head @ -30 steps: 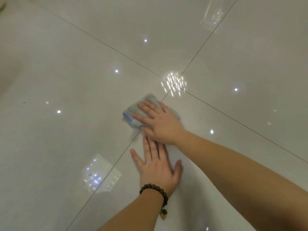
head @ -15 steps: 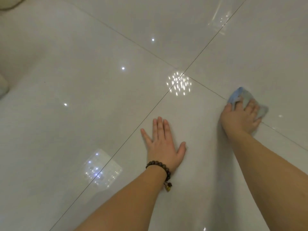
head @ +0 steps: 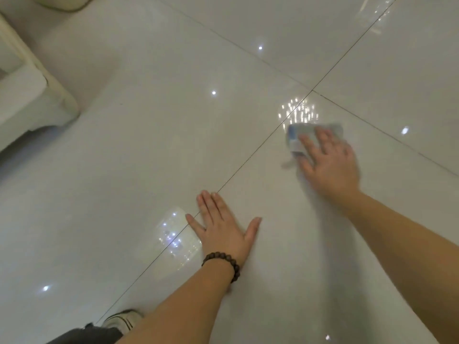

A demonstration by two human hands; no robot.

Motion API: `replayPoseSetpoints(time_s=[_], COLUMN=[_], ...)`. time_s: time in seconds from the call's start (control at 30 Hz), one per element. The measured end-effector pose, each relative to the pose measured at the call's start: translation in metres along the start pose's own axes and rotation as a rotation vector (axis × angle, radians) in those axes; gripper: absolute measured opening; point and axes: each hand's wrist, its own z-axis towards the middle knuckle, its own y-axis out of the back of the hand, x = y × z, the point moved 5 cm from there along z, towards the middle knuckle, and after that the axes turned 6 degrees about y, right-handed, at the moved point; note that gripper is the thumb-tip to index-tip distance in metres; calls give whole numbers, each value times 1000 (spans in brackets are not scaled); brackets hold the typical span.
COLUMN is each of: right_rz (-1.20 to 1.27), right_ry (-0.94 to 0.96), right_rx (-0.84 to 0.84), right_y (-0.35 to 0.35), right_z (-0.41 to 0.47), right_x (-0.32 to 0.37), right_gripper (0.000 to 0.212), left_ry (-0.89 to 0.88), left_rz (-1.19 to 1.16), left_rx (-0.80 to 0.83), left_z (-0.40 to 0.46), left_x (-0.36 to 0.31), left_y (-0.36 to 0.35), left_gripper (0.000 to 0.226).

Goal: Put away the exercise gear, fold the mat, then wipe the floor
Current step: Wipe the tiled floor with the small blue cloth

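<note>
Floor: glossy white tiles (head: 149, 150), thin dark grout lines crossing near the upper right, ceiling lights reflected as bright dots and sparkly patches.
Furniture: cream-coloured piece (head: 32, 95) at the left edge, its rounded foot on the tiles; cannot tell what it is.
Cloth: my small blue-grey rag (head: 296, 135) lies flat on the floor just below the grout crossing, blurred, partly under my fingers.
Right hand: my right hand (head: 330, 162) presses down on the rag, fingers straight and slightly spread, palm on top; blurred by motion.
Left hand: my left hand (head: 223, 229) lies flat on the tile, fingers straight and close together, thumb out to the side, holding nothing; fingertips reach the grout line. Well apart from the rag.
Wrist: dark wooden bead bracelet (head: 223, 264) on my left wrist.
Bottom edge: my pale shoe (head: 124, 319) and a bit of dark trouser leg (head: 87, 336) at lower left.
</note>
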Motion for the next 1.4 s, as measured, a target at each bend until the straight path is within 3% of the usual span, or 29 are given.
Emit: replayPoseSetpoints(time_s=[0.1, 0.17, 0.23, 0.27, 0.37, 0.4, 0.47, 0.53, 0.67, 0.77, 0.9, 0.93, 0.97, 1.1, 1.17, 1.23, 1.3, 1.4], right_rz=[-12, 14, 100, 144, 32, 21, 40, 38, -14, -27, 34, 63, 71, 36, 47, 43, -20, -8], right_ry=[-525, -762, -864, -733, 71, 221, 315, 177, -366, -666, -1090, -1096, -1001, -239, -57, -26, -224, -866], right_rx=[-30, -51, -73, -108, 5, 63, 76, 48, 14, 17, -42, -51, -61, -2, 73, 34, 4, -34], right_y=[34, 40, 31, 27, -7, -12, -14, -3, 26, 50, 50, 46, 38, 6, 9, 17, 26, 52], right_z=[-47, -70, -71, -64, -59, -62, -64, -80, -152, -216, -220, -204, -184, -130, -138, -165, -218, -329], right_x=[-125, -130, -80, -41, 96, 113, 92, 32, -134, -212, -202, -178, -148, -31, -38, -79, -144, -235], right_gripper=[61, 62, 52, 45, 51, 54, 56, 55, 62, 69, 59, 57, 56, 56, 57, 56, 57, 63], left_ry=[6, 13, 17, 16, 27, 29, 16, -40, -189, -311, -343, -332, -320, -301, -300, -308, -315, -316], left_rz=[3, 12, 44, 54, 42, 40, 47, 49, 27, 36, 96, 112, 125, 122, 129, 131, 150, 176], left_rx=[6, -7, 15, 12, -18, -13, 2, -1, 36, 137, 175, 169, 165, 161, 147, 119, 109, 84], left_z=[0, 0, 0, 0, -1, -1, -3, -12, -54, -101, -136, -136, -135, -134, -134, -134, -135, -138], left_x=[-1, -1, -3, -3, -1, -1, -4, -17, -72, -115, -140, -140, -140, -142, -143, -143, -143, -143], left_y=[1, 1, -1, -2, 0, 0, 5, 14, 15, -13, -40, -43, -44, -42, -42, -41, -43, -44], left_gripper=[109, 110, 111, 112, 111, 110, 108, 107, 121, 127, 130, 132, 133, 128, 133, 137, 137, 138])
